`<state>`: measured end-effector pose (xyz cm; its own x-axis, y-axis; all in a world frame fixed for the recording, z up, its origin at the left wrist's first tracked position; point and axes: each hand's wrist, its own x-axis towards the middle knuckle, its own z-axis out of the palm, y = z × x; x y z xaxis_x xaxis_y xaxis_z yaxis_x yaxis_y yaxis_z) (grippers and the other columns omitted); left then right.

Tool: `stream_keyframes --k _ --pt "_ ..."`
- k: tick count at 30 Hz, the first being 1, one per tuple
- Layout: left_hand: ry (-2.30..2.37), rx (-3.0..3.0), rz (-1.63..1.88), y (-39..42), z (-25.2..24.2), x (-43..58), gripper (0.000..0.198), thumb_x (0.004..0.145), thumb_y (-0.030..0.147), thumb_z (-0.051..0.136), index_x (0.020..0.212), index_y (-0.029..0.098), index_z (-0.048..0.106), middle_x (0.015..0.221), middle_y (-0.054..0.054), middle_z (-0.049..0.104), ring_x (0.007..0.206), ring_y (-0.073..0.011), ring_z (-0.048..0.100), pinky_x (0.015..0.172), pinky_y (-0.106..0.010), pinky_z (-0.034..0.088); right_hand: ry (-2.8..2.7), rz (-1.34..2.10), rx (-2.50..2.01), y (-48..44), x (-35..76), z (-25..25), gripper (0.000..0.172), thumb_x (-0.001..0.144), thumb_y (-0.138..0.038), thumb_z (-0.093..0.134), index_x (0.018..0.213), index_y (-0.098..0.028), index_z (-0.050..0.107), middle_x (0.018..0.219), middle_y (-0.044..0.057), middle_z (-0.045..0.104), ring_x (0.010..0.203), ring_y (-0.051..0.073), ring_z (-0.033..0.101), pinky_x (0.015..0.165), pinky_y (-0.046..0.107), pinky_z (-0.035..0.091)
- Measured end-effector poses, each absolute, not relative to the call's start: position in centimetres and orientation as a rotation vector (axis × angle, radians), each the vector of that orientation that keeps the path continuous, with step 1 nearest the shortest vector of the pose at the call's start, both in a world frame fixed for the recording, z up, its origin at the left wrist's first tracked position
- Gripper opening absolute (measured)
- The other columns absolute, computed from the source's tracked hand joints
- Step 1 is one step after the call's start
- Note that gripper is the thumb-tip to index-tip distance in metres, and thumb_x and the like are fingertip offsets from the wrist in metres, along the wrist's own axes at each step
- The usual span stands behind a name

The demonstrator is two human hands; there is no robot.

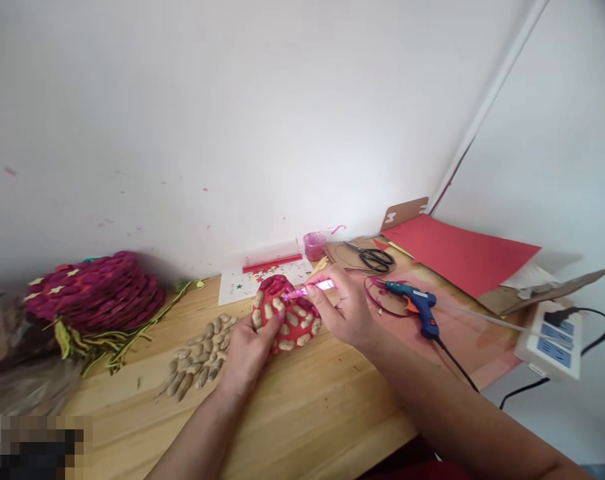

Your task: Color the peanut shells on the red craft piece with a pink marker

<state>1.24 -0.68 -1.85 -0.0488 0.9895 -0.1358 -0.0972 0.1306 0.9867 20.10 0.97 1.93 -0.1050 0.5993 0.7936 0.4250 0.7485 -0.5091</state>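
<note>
My left hand (251,347) grips the lower left edge of a red disc (296,311) covered with peanuts, its thumb across the front. Some peanuts near the top of the disc are coloured magenta; those lower down are plain tan. A paintbrush (316,288) with a pale, shiny handle is pinched in my right hand (343,308). Its tip meets the upper part of the disc, where magenta paint shows. Left of my left hand, a pile of loose peanuts (202,355) lies on the wooden table (302,407).
Stacked magenta peanut discs (100,290) with yarn fringes stand at left. Behind are a paint cup (314,246) and white paper (230,287) with small stars. Rightward lie black scissors (375,259), a blue glue gun (422,308), red card (465,250) and a power strip (552,343) with cords.
</note>
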Motion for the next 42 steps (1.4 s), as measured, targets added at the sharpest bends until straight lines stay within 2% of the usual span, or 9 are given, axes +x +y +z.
stream_keyframes --k 2,5,9,16,21,27,31,36,42 --pt "1.236 0.987 1.203 -0.62 -1.97 1.19 0.049 0.059 0.056 0.095 0.071 0.016 0.071 0.052 0.000 0.066 0.041 -0.0115 0.052 0.043 -0.022 0.040 -1.708 0.217 -0.826 0.94 20.20 1.92 0.004 0.099 -0.024 0.061 0.095 -0.024 0.063 0.088 0.003 0.072 0.087 0.020 0.068 0.081 0.036 0.054" --pt "1.185 0.931 1.226 -0.47 -2.36 1.12 0.056 0.057 0.055 0.097 0.089 0.013 0.078 0.072 -0.007 0.079 0.058 -0.0204 0.070 0.056 -0.028 0.054 -1.656 0.279 -0.855 0.89 20.36 1.89 0.007 0.100 -0.028 0.060 0.095 -0.024 0.063 0.090 0.004 0.072 0.090 0.021 0.068 0.082 0.036 0.054" --pt "1.099 0.865 1.265 -0.35 -2.66 1.14 0.063 0.059 0.056 0.096 0.099 0.011 0.079 0.084 -0.012 0.082 0.074 -0.0285 0.078 0.070 -0.036 0.062 -1.577 0.356 -0.862 1.11 20.69 1.62 0.009 0.101 -0.031 0.061 0.100 -0.023 0.065 0.091 0.004 0.072 0.085 0.019 0.068 0.077 0.033 0.054" --pt "1.039 0.912 1.283 -0.31 -2.63 1.16 0.052 0.065 0.049 0.096 0.098 0.013 0.078 0.090 -0.012 0.083 0.079 -0.0266 0.080 0.079 -0.036 0.064 -1.596 0.445 -0.885 1.45 20.97 1.37 0.014 0.101 -0.037 0.062 0.099 -0.023 0.064 0.085 0.002 0.070 0.080 0.018 0.066 0.068 0.029 0.051" --pt "1.036 0.983 1.269 -0.29 -2.72 0.99 0.048 0.070 0.051 0.093 0.095 0.013 0.077 0.086 -0.011 0.082 0.074 -0.0231 0.077 0.075 -0.033 0.062 -1.660 0.426 -0.893 1.14 20.75 1.88 0.013 0.101 -0.035 0.062 0.093 -0.024 0.063 0.085 0.002 0.069 0.081 0.019 0.067 0.070 0.032 0.052" --pt "1.008 1.024 1.305 -0.19 -2.48 0.83 0.052 0.064 0.048 0.096 0.099 0.015 0.076 0.087 -0.007 0.082 0.075 -0.0211 0.075 0.074 -0.031 0.060 -1.693 0.374 -0.934 1.26 20.93 1.79 0.013 0.101 -0.035 0.061 0.095 -0.023 0.063 0.081 0.002 0.067 0.082 0.019 0.067 0.069 0.031 0.051" --pt "1.014 0.919 1.348 -0.18 -2.26 1.11 0.048 0.063 0.046 0.097 0.093 0.015 0.077 0.084 -0.006 0.081 0.070 -0.0193 0.073 0.072 -0.030 0.060 -1.695 0.378 -0.944 1.28 20.99 1.73 0.013 0.101 -0.035 0.061 0.096 -0.024 0.062 0.081 0.001 0.068 0.077 0.019 0.066 0.068 0.032 0.051" --pt "0.997 0.888 1.419 -0.28 -2.58 1.21 0.049 0.067 0.049 0.094 0.099 0.016 0.079 0.091 -0.007 0.082 0.075 -0.0204 0.075 0.074 -0.031 0.061 -1.721 0.323 -0.918 1.26 20.81 1.68 0.012 0.101 -0.033 0.061 0.093 -0.024 0.060 0.086 0.003 0.070 0.084 0.020 0.068 0.074 0.034 0.052" --pt "1.089 1.030 1.405 -0.25 -2.77 0.87 0.047 0.074 0.052 0.088 0.102 0.015 0.078 0.088 -0.007 0.082 0.076 -0.0210 0.075 0.073 -0.030 0.060 -1.723 0.180 -0.894 1.01 20.95 2.09 0.004 0.100 -0.028 0.061 0.098 -0.024 0.061 0.089 0.004 0.072 0.085 0.021 0.068 0.076 0.036 0.053"
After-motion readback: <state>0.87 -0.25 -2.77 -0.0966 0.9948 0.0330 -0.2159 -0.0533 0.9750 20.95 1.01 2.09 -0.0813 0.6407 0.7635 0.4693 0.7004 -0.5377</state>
